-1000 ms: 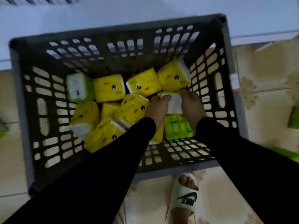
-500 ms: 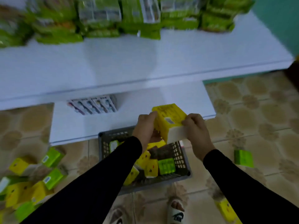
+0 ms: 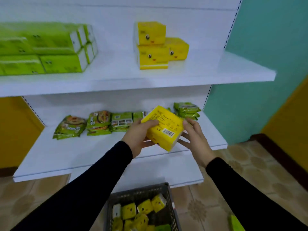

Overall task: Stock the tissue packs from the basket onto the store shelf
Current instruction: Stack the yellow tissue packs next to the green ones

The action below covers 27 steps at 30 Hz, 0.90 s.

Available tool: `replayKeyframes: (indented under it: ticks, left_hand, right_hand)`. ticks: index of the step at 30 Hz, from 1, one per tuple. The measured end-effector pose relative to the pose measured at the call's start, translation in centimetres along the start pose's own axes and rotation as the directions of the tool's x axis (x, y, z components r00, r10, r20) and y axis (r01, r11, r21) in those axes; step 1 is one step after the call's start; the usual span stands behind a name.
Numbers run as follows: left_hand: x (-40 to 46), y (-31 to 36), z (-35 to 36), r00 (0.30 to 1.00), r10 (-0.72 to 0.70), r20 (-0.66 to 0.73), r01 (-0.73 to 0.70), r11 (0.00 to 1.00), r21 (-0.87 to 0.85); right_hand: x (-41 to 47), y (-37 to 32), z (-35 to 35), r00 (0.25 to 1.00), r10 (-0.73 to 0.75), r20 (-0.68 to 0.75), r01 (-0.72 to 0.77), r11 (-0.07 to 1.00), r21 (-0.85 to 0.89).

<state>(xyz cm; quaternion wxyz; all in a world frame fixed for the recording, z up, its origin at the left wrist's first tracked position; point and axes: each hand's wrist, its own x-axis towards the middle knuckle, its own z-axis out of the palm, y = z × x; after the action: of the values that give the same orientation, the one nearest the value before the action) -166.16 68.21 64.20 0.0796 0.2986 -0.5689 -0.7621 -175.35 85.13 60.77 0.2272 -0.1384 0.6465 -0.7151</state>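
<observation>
Up in front of the middle shelf (image 3: pixel 93 152), a yellow tissue pack (image 3: pixel 164 126) is held between both hands, tilted, its barcode face turned toward the camera; it is a soft, blocky cuboid in glossy plastic wrap, with a white end showing at the lower right; the left hand (image 3: pixel 139 136) curls its fingers over the pack's top left edge with the thumb underneath, gripping it; the right hand (image 3: pixel 195 139) cradles the opposite end, fingers spread fairly wide and lightly bent against the white side; both arms wear smooth black sleeves; below, on the patterned tile floor, stands the dark grey plastic basket (image 3: pixel 168 190) with lattice walls, holding more yellow packs printed with small cartoon faces and one green pack at the bottom edge; on the flat white upper shelf (image 3: pixel 200 72) three yellow packs (image 3: pixel 156 47) are stacked, two below and one on top; to their left sits a blurred block of green packs (image 3: pixel 50 50); crinkly green foil packets (image 3: pixel 100 123) line the back of the middle shelf, just behind the hands.
</observation>
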Motion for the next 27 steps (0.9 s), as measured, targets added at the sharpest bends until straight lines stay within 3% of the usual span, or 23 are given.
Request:
replayKeyframes:
  ticks: [6,10,12,14,16,18,22,27]
  left_hand:
    - [-4.1,7.4,2.4,0.976,0.212,-0.051,-0.212,0.977,0.017]
    - [-6.1,9.9,3.1,0.943,0.334,0.01,-0.329,0.925,0.19]
    - [-6.6,10.9,2.5,0.904,0.427,0.024,-0.395,0.814,0.426]
    - [-7.0,11.9,1.9,0.87,0.493,-0.005,-0.356,0.635,0.685]
    - [-7.0,13.1,1.5,0.837,0.546,-0.03,-0.331,0.551,0.766]
    - [-6.9,14.5,1.1,0.825,0.566,0.012,-0.397,0.564,0.724]
    - [-6.4,17.0,0.2,0.855,0.508,0.102,-0.474,0.688,0.55]
    - [-3.6,19.4,-0.9,0.843,0.534,0.059,-0.489,0.718,0.494]
  right_hand:
    - [-0.6,-8.5,-0.1,0.985,0.047,0.166,-0.035,0.997,-0.076]
    - [0.4,-12.6,-0.2,0.966,0.005,0.26,-0.01,1.0,0.018]
    - [0.7,-14.0,-0.2,0.959,-0.03,0.281,0.021,0.999,0.034]
    - [1.1,-14.9,0.1,0.958,-0.071,0.279,0.063,0.997,0.039]
    - [1.4,-16.0,1.1,0.958,-0.1,0.269,0.097,0.995,0.024]
    - [2.0,-16.7,2.3,0.955,-0.131,0.265,0.131,0.991,0.016]
    - [3.1,-18.4,4.7,0.951,-0.214,0.223,0.205,0.977,0.064]
    - [5.1,-20.0,7.0,0.942,-0.284,0.177,0.294,0.955,-0.028]
